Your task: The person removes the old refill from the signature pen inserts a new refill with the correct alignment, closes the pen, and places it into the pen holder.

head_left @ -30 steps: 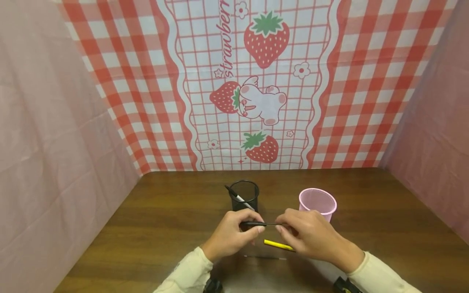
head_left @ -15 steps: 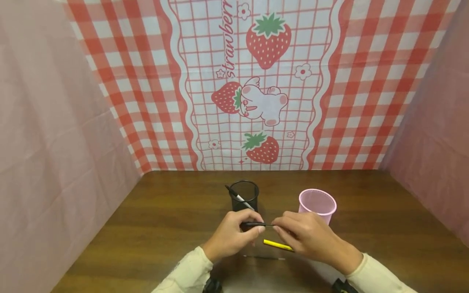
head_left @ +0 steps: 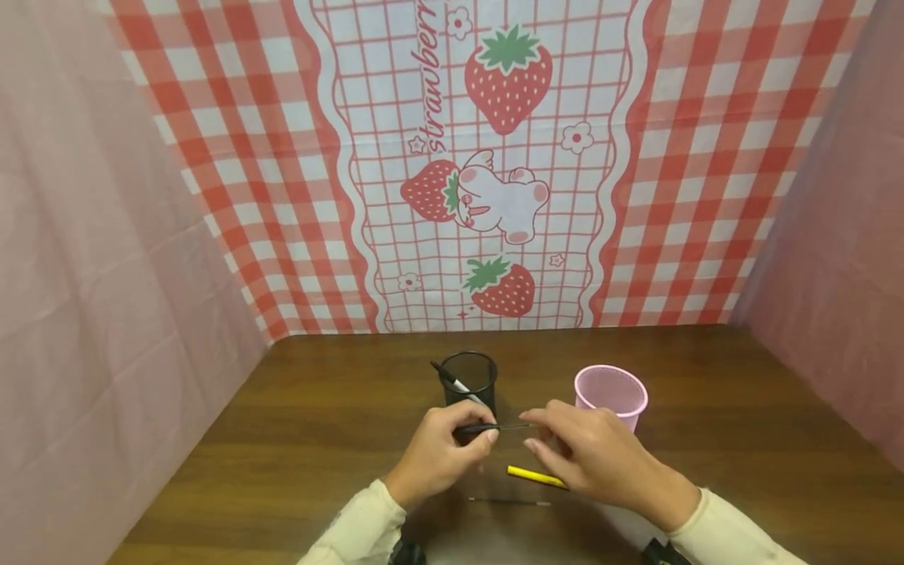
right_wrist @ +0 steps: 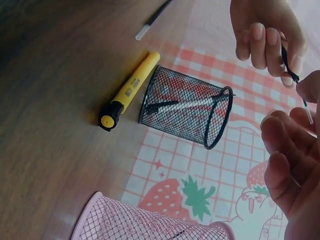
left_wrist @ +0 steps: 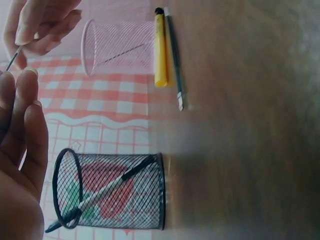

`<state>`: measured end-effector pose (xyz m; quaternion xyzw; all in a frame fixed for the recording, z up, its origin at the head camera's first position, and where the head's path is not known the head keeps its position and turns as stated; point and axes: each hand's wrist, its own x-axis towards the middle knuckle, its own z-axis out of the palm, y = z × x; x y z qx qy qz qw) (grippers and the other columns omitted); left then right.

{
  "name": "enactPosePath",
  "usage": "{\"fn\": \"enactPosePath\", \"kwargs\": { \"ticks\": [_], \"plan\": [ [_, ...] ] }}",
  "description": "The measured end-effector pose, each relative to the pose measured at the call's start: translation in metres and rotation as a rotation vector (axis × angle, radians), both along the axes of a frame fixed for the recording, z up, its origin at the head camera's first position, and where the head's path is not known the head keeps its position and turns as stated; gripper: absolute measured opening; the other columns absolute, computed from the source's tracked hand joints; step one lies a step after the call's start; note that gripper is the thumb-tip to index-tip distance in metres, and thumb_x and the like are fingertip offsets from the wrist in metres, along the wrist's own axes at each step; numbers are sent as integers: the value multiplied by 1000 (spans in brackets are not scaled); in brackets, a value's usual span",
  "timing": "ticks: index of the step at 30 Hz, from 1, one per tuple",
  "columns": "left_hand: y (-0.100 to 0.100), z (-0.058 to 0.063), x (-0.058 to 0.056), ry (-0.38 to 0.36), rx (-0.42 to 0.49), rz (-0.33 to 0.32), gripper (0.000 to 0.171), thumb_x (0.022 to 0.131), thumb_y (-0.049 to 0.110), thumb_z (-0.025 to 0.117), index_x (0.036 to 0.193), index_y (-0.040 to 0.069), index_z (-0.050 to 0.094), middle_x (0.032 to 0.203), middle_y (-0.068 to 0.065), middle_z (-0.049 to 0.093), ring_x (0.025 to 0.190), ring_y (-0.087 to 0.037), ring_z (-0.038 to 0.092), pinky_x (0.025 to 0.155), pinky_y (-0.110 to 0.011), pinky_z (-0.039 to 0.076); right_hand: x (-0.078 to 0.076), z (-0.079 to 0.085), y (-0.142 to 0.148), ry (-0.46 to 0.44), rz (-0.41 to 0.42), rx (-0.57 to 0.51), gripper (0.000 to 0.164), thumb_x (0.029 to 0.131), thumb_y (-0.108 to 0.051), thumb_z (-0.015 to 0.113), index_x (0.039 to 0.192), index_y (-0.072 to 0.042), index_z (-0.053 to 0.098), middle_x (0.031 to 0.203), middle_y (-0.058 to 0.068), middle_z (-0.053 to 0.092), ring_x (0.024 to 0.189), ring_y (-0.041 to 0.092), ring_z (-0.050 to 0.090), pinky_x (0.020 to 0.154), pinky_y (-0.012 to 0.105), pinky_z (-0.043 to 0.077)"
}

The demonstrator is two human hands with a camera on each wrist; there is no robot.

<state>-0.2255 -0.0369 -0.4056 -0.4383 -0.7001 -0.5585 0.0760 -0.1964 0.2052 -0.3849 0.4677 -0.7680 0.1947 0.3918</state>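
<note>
My left hand [head_left: 441, 451] pinches a slim black pen barrel [head_left: 475, 428], a thin refill [head_left: 514, 426] sticking out of its right end. Around that free end, my right hand [head_left: 600, 455] has its thumb and forefinger spread apart. The refill's pale tip [right_wrist: 309, 117] shows between them in the right wrist view. On the table below lies a dark, thin refill [head_left: 508, 501] with pale ends. Beside it is a yellow marker [head_left: 537, 476], with a black section at one end in the right wrist view [right_wrist: 132, 82].
Behind my left hand stands a black mesh pen cup [head_left: 487, 384] with a black-and-white pen [head_left: 459, 384] leaning in it. A pink mesh cup [head_left: 610, 377] stands behind my right hand, a thin dark stick [left_wrist: 124, 52] inside. A strawberry-print cloth [head_left: 452, 157] hangs behind the table [head_left: 318, 439].
My right thumb and forefinger have come apart from the refill's end, which they pinched earlier. My left hand keeps its hold on the barrel. The marker and the refill on the table stay put.
</note>
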Motion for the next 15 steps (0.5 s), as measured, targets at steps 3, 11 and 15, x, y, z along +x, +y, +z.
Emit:
{"fn": "enactPosePath", "kwargs": {
  "ticks": [3, 11, 15],
  "plan": [
    [-2, 5, -1, 14, 11, 25, 10, 92, -4, 66, 97, 4, 65, 74, -7, 64, 49, -21, 63, 47, -28, 54, 0, 2, 1, -24, -40, -7, 31, 103, -32, 54, 114, -6, 67, 80, -12, 57, 61, -3, 51, 52, 10, 42],
    [-7, 31, 16, -7, 18, 27, 7, 89, -10, 64, 95, -6, 63, 81, -15, 67, 50, -26, 62, 47, -31, 55, 3, 5, 6, -107, -96, -50, 44, 102, -39, 53, 128, -3, 61, 80, -14, 58, 60, -6, 49, 52, 9, 41],
    [-10, 34, 17, -12, 46, 55, 8, 89, -11, 64, 93, -4, 62, 78, -15, 68, 49, -31, 61, 45, -37, 55, 3, 6, 7, -124, -113, -46, 47, 102, -39, 54, 132, -3, 58, 82, -15, 59, 60, -8, 48, 51, 8, 41]
  ]
}}
